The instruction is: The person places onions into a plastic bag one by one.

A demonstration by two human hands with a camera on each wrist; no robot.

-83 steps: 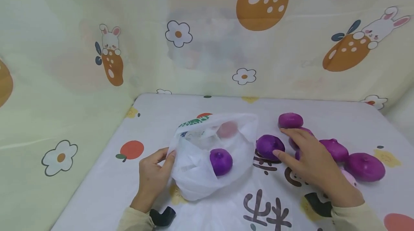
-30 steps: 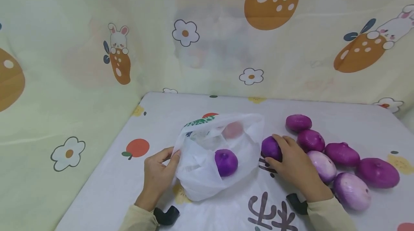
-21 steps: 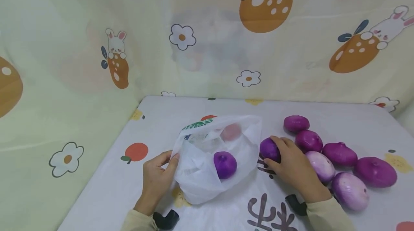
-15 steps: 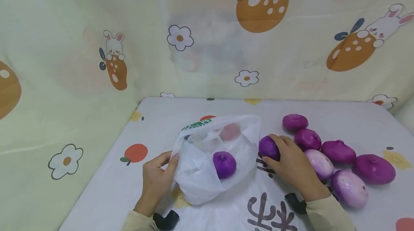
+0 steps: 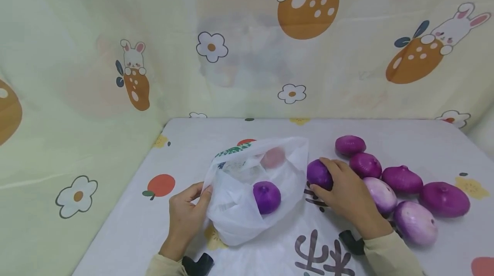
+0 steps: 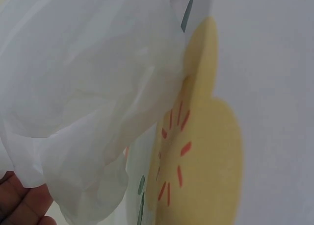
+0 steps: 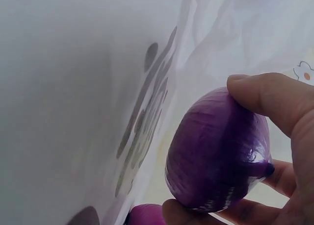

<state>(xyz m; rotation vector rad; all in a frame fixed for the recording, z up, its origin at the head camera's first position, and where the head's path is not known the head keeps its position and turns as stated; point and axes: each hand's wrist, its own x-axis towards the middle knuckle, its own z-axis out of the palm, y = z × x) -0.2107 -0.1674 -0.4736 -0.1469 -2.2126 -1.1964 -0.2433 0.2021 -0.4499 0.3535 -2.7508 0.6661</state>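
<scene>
A thin white plastic bag (image 5: 235, 220) with green print stands mouth open on the table, a purple onion (image 5: 267, 197) inside it. My left hand (image 5: 186, 216) pinches the bag's left edge between thumb and fingers; in the left wrist view, fingertips (image 6: 24, 200) show beneath the bag's folds. Just right of the bag, my right hand (image 5: 349, 194) grips another purple onion (image 5: 318, 175), thumb on the near side and fingers over the far side. The right wrist view shows this glossy onion (image 7: 216, 151) between thumb and fingers, close to the bag.
Several onions lie in a cluster right of my right hand, among them a magenta one (image 5: 444, 199) and a paler one (image 5: 416, 223). A white printed cloth (image 5: 123, 233) covers the table. A patterned curtain (image 5: 247, 65) rises behind it and at the left.
My right hand, earlier spread over the onion beside the bag, has closed round it and drawn in from the cluster. My left hand keeps its hold on the bag. Lately little has moved.
</scene>
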